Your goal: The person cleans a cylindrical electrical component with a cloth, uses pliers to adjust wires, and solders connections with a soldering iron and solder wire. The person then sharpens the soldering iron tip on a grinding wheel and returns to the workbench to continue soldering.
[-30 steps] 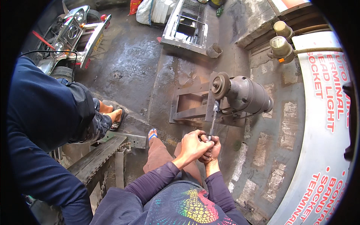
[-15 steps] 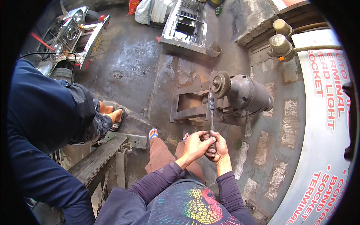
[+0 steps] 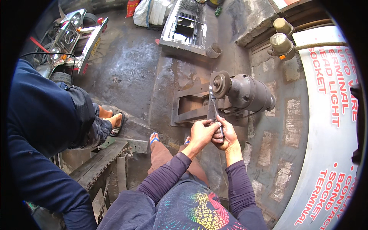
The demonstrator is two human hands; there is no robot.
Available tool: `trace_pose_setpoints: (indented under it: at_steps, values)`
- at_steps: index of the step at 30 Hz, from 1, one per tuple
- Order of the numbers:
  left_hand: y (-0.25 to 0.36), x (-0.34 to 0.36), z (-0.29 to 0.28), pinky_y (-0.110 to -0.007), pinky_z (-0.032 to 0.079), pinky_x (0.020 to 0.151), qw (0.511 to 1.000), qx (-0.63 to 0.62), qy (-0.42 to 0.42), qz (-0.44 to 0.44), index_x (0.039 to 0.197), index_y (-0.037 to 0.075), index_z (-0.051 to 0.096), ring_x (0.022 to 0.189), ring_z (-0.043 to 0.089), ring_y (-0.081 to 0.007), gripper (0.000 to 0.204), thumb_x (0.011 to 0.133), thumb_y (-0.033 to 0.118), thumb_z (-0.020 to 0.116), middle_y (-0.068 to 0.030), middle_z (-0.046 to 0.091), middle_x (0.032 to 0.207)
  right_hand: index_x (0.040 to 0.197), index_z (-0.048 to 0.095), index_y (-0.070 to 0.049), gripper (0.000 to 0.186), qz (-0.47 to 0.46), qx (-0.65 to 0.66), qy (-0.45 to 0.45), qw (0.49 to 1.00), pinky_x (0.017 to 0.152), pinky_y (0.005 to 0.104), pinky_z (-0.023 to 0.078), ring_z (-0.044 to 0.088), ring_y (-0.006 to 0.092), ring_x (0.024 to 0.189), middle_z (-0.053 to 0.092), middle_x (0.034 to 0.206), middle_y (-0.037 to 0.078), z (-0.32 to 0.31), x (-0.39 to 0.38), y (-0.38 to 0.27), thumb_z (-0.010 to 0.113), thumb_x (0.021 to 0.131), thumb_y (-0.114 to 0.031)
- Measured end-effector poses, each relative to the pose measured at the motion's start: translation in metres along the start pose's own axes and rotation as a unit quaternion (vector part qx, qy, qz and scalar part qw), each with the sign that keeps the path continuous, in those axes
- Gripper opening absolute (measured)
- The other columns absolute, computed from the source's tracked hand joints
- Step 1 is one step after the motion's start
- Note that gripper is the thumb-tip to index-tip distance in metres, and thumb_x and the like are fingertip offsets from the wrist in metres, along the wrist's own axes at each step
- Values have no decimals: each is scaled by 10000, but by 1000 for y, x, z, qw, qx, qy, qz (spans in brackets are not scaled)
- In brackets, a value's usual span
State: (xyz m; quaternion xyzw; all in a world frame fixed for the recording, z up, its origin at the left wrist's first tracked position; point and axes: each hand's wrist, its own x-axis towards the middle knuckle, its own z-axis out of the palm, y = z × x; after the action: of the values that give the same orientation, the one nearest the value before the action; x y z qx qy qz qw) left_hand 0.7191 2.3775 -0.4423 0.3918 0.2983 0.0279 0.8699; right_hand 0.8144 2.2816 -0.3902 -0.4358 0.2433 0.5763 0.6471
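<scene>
A long, slim metal tool [image 3: 213,102] with a flat, bright tip points away from me, and its exact kind is unclear. My right hand [image 3: 229,135] is wrapped round its handle end. Against it, my left hand [image 3: 202,134] is closed with thumb and fingers on the same handle, which the fingers mostly hide. The tip lies at the near left edge of a round wheel [image 3: 221,84] on a grey bench grinder motor [image 3: 251,92]; whether they touch I cannot tell. A metal frame stand [image 3: 191,115] carries the motor.
At left stands another person [image 3: 46,111] in dark blue, close beside a wooden beam [image 3: 97,163] with a chain. A vehicle front [image 3: 73,38] is at far left. A framed grille [image 3: 186,27] lies beyond the stand. A large white sign [image 3: 326,153] and two round meters [image 3: 281,44] are at right.
Both hands have moved forward with the tool, bringing its tip up to the wheel's edge. The view has shifted slightly.
</scene>
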Motion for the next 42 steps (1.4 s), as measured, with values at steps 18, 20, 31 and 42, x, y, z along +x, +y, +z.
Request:
trace_pose_setpoints:
  at_steps: [18,20,31,42]
  values:
    - [0,-29,4,-303,552,726,995,97,22,13,1135,-58,723,790,693,-118,505,825,327,829,-76,761,875,930,672,-85,455,37,40,-87,995,310,225,339,416,79,361,513,565,-42,-21,-22,17,517,1058,-493]
    - [-5,-32,3,-302,547,705,992,117,21,33,1034,-56,723,772,678,-107,424,850,313,821,-58,747,840,929,664,-93,454,44,40,-75,995,312,224,336,423,77,368,506,564,-45,-20,-26,19,515,1056,-504]
    - [-50,-41,16,-332,586,781,953,-202,-222,-45,1242,-10,597,803,673,-152,226,1088,151,556,-61,673,997,846,632,-46,357,-166,-438,257,845,340,259,316,443,77,391,531,580,-10,-10,-62,32,697,987,-368]
    - [-75,-42,17,-332,532,998,956,-164,-238,-57,1386,17,594,1107,632,-130,390,1056,222,632,-40,669,1245,989,734,18,364,-273,-542,323,726,658,343,523,660,161,713,718,778,95,-44,-60,55,769,931,-341]
